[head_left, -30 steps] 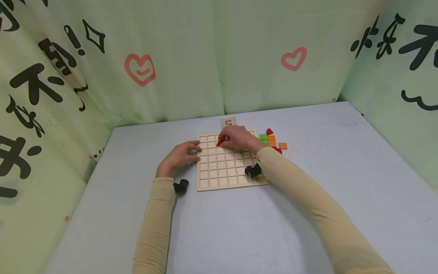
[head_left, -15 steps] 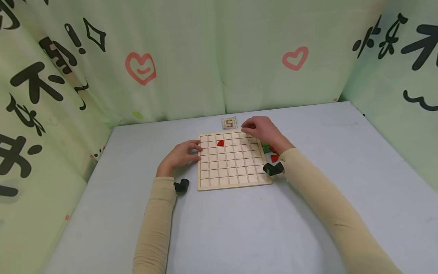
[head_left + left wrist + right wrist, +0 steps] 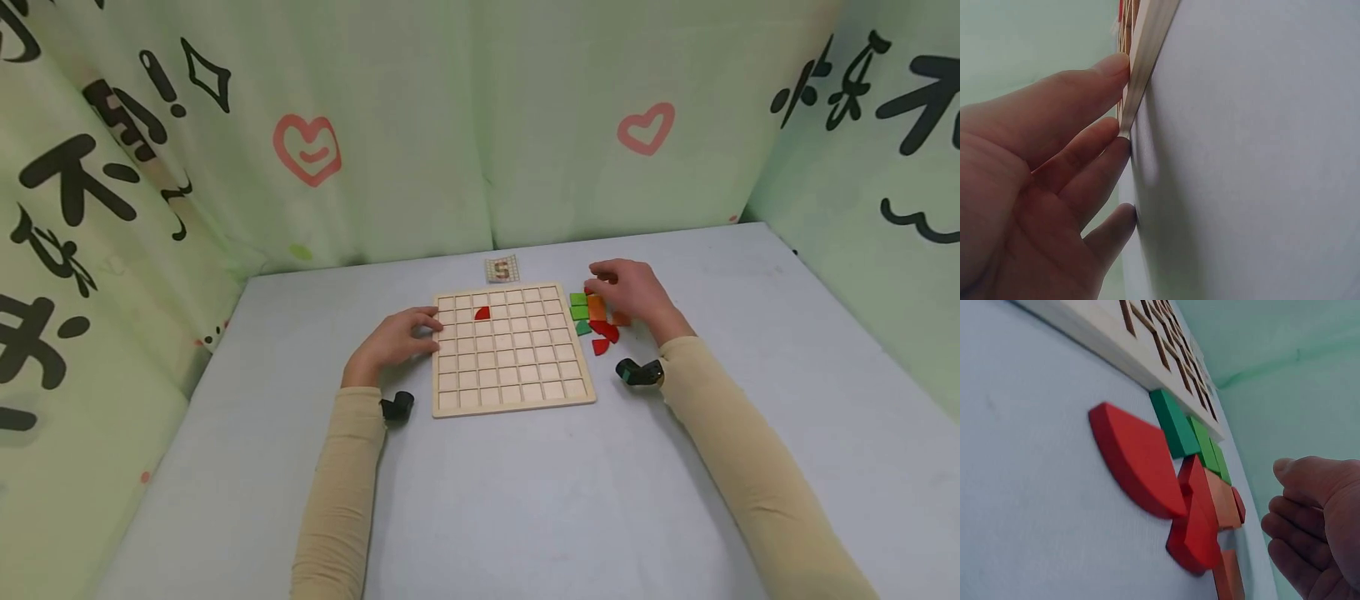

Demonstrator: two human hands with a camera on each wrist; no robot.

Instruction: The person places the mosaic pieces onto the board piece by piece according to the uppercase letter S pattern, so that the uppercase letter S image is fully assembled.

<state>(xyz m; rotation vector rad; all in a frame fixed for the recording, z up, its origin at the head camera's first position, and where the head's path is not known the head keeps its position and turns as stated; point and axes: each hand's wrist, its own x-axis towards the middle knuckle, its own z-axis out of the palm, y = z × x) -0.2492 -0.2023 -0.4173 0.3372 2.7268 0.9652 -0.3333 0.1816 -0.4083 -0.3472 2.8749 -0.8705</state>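
A wooden grid board (image 3: 517,367) lies flat on the table, with one red quarter-circle tile (image 3: 482,313) in a cell of an upper row. At its left edge is my left hand (image 3: 393,340); in the left wrist view the thumb (image 3: 1113,64) touches the rim, fingers spread beside it. My right hand (image 3: 633,292) hovers over the loose tiles right of the board, fingers loosely bent and nothing visible in them. Those tiles include light green pieces (image 3: 1204,442), a dark green piece (image 3: 1174,425), orange pieces (image 3: 1222,499) and red pieces (image 3: 1138,459).
A small pattern card (image 3: 502,268) lies behind the board. The white-covered table (image 3: 480,500) meets a light green curtain (image 3: 420,167) at its back. Black wrist cameras sit by both cuffs, the right one (image 3: 639,372) near the board's right side.
My right hand has let go of the red quarter-circle tile on the board and moved right to above the loose tiles. My left hand stays at the board's left edge.
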